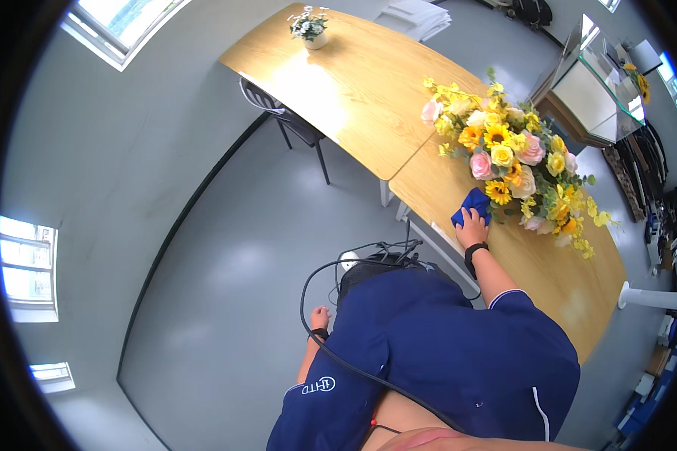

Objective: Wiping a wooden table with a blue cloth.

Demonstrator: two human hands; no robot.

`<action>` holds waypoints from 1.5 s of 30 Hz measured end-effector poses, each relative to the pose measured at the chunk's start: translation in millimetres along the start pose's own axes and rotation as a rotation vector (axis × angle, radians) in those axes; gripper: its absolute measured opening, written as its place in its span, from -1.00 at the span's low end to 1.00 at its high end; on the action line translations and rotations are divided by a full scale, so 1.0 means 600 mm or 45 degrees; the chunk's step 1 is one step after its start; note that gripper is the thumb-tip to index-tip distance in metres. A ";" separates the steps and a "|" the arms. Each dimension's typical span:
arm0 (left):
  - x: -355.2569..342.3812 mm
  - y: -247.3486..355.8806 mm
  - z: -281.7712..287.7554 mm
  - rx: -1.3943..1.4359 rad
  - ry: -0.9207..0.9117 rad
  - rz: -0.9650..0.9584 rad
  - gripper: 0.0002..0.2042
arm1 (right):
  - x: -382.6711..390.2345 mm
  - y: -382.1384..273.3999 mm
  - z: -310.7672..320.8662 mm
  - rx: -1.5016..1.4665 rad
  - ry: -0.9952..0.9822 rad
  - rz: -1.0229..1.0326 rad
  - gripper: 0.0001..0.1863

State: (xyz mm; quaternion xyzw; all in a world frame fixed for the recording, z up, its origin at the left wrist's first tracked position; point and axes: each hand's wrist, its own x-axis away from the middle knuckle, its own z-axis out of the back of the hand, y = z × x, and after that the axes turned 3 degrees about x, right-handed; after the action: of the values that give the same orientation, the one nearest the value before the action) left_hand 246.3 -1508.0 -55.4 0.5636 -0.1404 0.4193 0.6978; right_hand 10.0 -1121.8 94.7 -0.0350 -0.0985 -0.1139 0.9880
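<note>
On the near edge of the wooden table (572, 293), a dark blue cloth (475, 201) lies bunched under my right hand (471, 228). The fingers of that hand are bent over the cloth and press it against the tabletop. Just beyond the cloth spreads a large arrangement of yellow, pink and white flowers (504, 154), with sunflowers among them. My left hand (320, 317) hangs low at my left side, away from the table. Its fingers are curled in, and I see nothing in them. Each wrist wears a black band.
A small pot of white flowers (316, 39) stands at the table's far end. A dark chair (301, 124) is beside the table's left edge. Black cables (306, 289) loop around my left side. A glass-topped case (594, 90) stands behind the flowers.
</note>
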 end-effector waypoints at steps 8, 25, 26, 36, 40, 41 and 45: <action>0.119 -0.024 -0.177 -0.713 0.008 -0.085 -0.77 | 0.106 0.296 -0.050 0.024 0.181 -0.134 -0.55; 0.370 -0.079 -0.235 -0.748 -0.163 -0.301 -0.76 | 0.190 0.504 -0.097 0.005 0.289 -0.209 -0.58; 0.371 -0.077 -0.246 -0.781 -0.196 -0.325 -0.76 | 0.201 0.517 -0.099 0.003 0.273 -0.209 -0.58; 0.506 -0.283 -0.279 -0.366 -0.054 -0.276 -0.79 | 0.415 0.728 -0.130 0.128 0.186 -0.247 -0.57; 0.587 -0.433 -0.289 -0.462 -0.138 -0.105 -0.78 | 0.495 0.796 -0.110 0.097 -0.035 -0.483 -0.56; 0.597 -0.459 -0.289 -0.473 -0.163 -0.075 -0.78 | 0.516 0.813 -0.108 0.073 -0.062 -0.554 -0.57; 0.622 -0.515 -0.300 -0.501 -0.220 -0.056 -0.78 | 0.568 0.879 -0.125 -0.039 -0.045 -0.679 -0.55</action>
State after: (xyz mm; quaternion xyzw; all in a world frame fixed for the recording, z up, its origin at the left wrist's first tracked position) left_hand 653.4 -1190.1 -71.2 0.4533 -0.2665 0.3186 0.7887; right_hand 471.8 -690.4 65.6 -0.0248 -0.1198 -0.3710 0.9205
